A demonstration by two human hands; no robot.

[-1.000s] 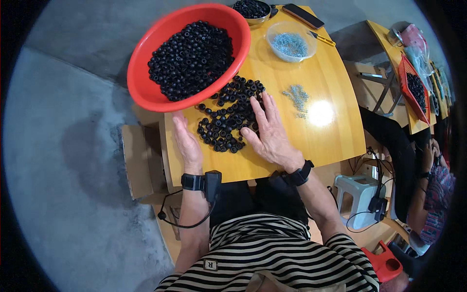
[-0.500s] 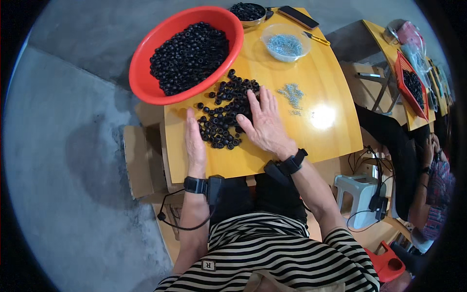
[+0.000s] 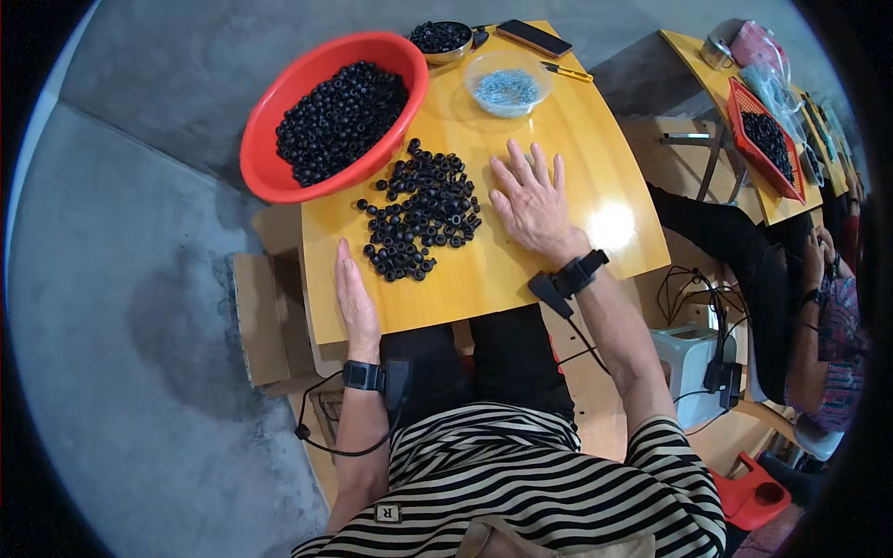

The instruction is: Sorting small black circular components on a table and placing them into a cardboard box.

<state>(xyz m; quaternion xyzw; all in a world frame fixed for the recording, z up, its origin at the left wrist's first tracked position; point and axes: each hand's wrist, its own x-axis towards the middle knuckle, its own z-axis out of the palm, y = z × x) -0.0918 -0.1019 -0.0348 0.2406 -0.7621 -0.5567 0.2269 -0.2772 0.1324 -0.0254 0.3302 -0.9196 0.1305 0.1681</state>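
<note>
Neither hand is gripping anything. The left hand point(image 3: 356, 296) is open, fingers together, and looks turned on its edge like a little fence near the left side of the table point(image 3: 595, 139). My guess is that stance suits stopping round bits from rolling off. The right hand point(image 3: 535, 203) is open too, palm down, fingers spread, just right of the pile but not touching it. Can't tell what's under it or if it's pressing.

The pile of black parts point(image 3: 419, 212) lies loose on the wood, ahead of and between the 2 hands, probably because that's the easiest reach from both sides.

Past that, the red basin point(image 3: 258, 153) is tipped toward the person, with loads more of the same-looking parts in it, likely so the inside is easy to get at. Can't see what props it. At the far end there's a metal bowl point(image 3: 454, 56), a clear bowl point(image 3: 493, 60) of tiny silvery bits, a phone point(image 3: 534, 38) and a yellow knife point(image 3: 569, 73), maybe parked there to stay out of the way.
</note>
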